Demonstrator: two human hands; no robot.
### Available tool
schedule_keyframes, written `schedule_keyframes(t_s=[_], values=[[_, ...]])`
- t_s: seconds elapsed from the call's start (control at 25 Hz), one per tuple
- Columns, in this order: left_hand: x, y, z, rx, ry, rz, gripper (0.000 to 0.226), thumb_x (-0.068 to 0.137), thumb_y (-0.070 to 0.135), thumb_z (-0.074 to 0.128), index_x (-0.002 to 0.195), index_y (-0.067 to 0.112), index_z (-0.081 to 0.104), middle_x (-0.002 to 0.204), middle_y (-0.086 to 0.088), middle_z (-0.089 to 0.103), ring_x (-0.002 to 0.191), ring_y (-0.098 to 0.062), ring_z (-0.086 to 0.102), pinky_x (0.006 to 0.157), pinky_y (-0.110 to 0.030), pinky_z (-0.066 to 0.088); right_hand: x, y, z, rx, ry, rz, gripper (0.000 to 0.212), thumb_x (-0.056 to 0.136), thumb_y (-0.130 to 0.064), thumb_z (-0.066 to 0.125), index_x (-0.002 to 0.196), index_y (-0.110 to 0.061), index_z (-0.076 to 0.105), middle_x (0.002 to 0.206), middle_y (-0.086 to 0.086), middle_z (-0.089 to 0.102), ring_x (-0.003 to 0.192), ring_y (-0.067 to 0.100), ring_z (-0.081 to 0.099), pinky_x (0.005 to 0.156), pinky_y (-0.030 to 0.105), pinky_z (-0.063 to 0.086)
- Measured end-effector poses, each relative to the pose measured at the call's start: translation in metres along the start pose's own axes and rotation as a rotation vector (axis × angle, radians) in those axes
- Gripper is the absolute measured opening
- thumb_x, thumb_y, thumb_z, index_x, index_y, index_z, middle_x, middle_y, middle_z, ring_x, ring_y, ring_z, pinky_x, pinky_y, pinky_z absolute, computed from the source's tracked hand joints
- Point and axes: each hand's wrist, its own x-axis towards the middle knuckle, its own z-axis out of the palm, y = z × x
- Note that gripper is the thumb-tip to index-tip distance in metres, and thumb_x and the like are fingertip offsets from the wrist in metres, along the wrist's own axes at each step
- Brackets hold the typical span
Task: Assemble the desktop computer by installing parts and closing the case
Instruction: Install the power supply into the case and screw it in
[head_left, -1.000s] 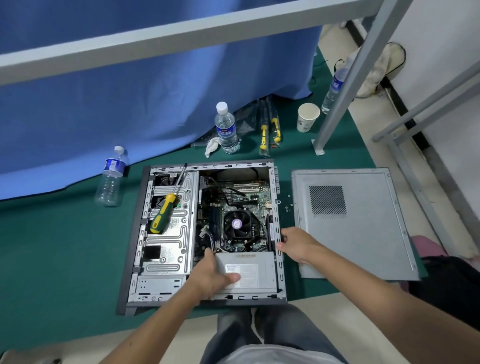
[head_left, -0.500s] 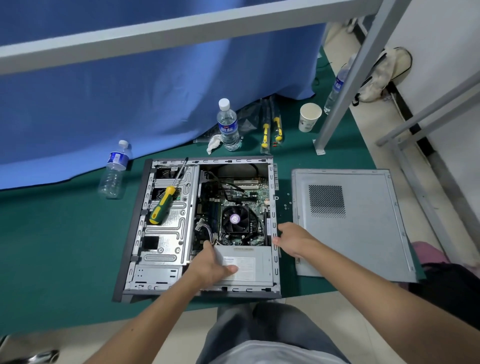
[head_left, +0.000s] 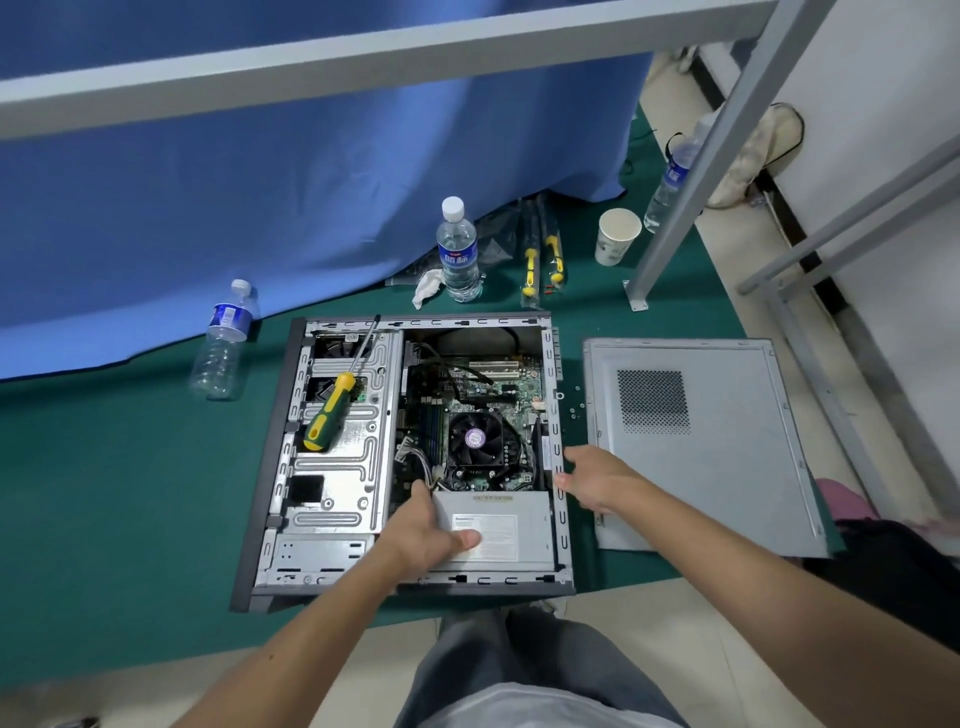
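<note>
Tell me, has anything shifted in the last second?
Hardly. The left hand stays on the power supply, the right hand on the case edge. The screwdriver, side panel and bottles lie as before; only the camera drifted.

Light: bright, even, diffuse | Shadows: soft, faint under water bottle (head_left: 222, 343) and computer case (head_left: 410, 457) | Glare: mild sheen on side panel (head_left: 727, 467) | Focus: centre sharp | Edges: wide-angle bowing, metal frame bar (head_left: 363, 57) curves; corners slightly soft
</note>
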Motion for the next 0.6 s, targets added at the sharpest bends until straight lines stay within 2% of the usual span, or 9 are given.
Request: schedule_keyframes(t_s=[0.08,0.16,0.24,0.32,0.36,0.4,0.44,0.52,0.6], values=[[-0.001,0.004,0.007,0.081,0.047,-0.008,0.081,0.080,0.043,0.078,0.130,0.007,0.027,0.136,-0.012,0.051,0.117,-0.025,0.051,0.099,-0.035,0.044,0.000,-0.002,0.000,0.006,0.002,0.015,0.060,0.102,-0.032,0.048,0.154,-0.012,0.025,0.148,0.011,0.045,0.101,0.016,0.058,0.107,0.036,0.039],[-0.001,0.002,0.008,0.100,0.057,0.001,0.075,0.079,0.046,0.078,0.122,0.010,0.029,0.129,-0.012,0.055,0.110,-0.024,0.054,0.095,-0.035,0.047,-0.003,-0.006,-0.002,-0.008,0.000,0.027,0.060,0.102,-0.032,0.048,0.153,-0.011,0.025,0.154,0.009,0.037,0.125,0.023,0.053,0.110,0.037,0.036],[0.000,-0.002,0.005,0.073,0.029,0.023,0.076,0.079,0.048,0.078,0.122,0.010,0.028,0.129,-0.010,0.055,0.110,-0.024,0.053,0.095,-0.036,0.048,-0.006,-0.009,-0.004,-0.027,0.001,0.038,0.060,0.102,-0.031,0.048,0.153,-0.011,0.025,0.156,0.009,0.033,0.128,0.023,0.050,0.112,0.037,0.033],[0.002,-0.004,0.002,0.041,-0.004,0.022,0.085,0.078,0.048,0.078,0.132,0.010,0.024,0.136,-0.010,0.050,0.115,-0.024,0.050,0.095,-0.034,0.045,-0.010,-0.012,-0.007,-0.025,0.000,0.049,0.060,0.102,-0.031,0.049,0.153,-0.012,0.025,0.156,0.009,0.033,0.101,0.011,0.057,0.108,0.036,0.038],[0.004,-0.004,0.001,0.023,-0.023,0.027,0.090,0.078,0.047,0.078,0.137,0.010,0.021,0.140,-0.009,0.048,0.117,-0.023,0.048,0.097,-0.034,0.044,-0.010,-0.014,-0.008,-0.017,0.005,0.056,0.060,0.102,-0.031,0.049,0.154,-0.013,0.024,0.157,0.008,0.032,0.084,0.004,0.053,0.101,0.032,0.043],[0.004,-0.004,0.000,0.007,-0.045,0.038,0.093,0.079,0.046,0.078,0.140,0.010,0.018,0.142,-0.009,0.046,0.118,-0.021,0.046,0.099,-0.034,0.043,-0.011,-0.015,-0.009,-0.008,0.009,0.066,0.061,0.102,-0.031,0.049,0.154,-0.013,0.023,0.157,0.008,0.030,0.071,0.000,0.042,0.086,0.026,0.047],[0.005,-0.003,-0.002,-0.007,-0.063,0.049,0.096,0.079,0.045,0.078,0.142,0.009,0.015,0.146,-0.010,0.043,0.120,-0.021,0.044,0.101,-0.033,0.042,-0.012,-0.017,-0.008,-0.003,0.009,0.076,0.061,0.102,-0.031,0.048,0.155,-0.013,0.021,0.157,0.009,0.030,0.064,-0.001,0.033,0.069,0.019,0.042],[0.007,-0.002,-0.006,-0.043,-0.095,0.051,0.104,0.081,0.040,0.078,0.148,0.005,0.006,0.153,-0.012,0.035,0.131,-0.025,0.040,0.107,-0.034,0.038,-0.016,-0.020,-0.008,0.003,0.000,0.092,0.061,0.103,-0.031,0.045,0.155,-0.013,0.019,0.155,0.010,0.034,0.064,0.001,0.040,0.059,0.018,0.032],[0.006,-0.005,-0.008,-0.068,-0.114,0.054,0.106,0.081,0.039,0.078,0.148,0.001,0.005,0.155,-0.014,0.032,0.139,-0.029,0.035,0.110,-0.035,0.036,-0.019,-0.022,-0.005,0.019,-0.004,0.121,0.056,0.104,-0.031,0.042,0.154,-0.012,0.022,0.143,0.011,0.046,0.069,0.007,0.053,0.066,0.024,0.041]])
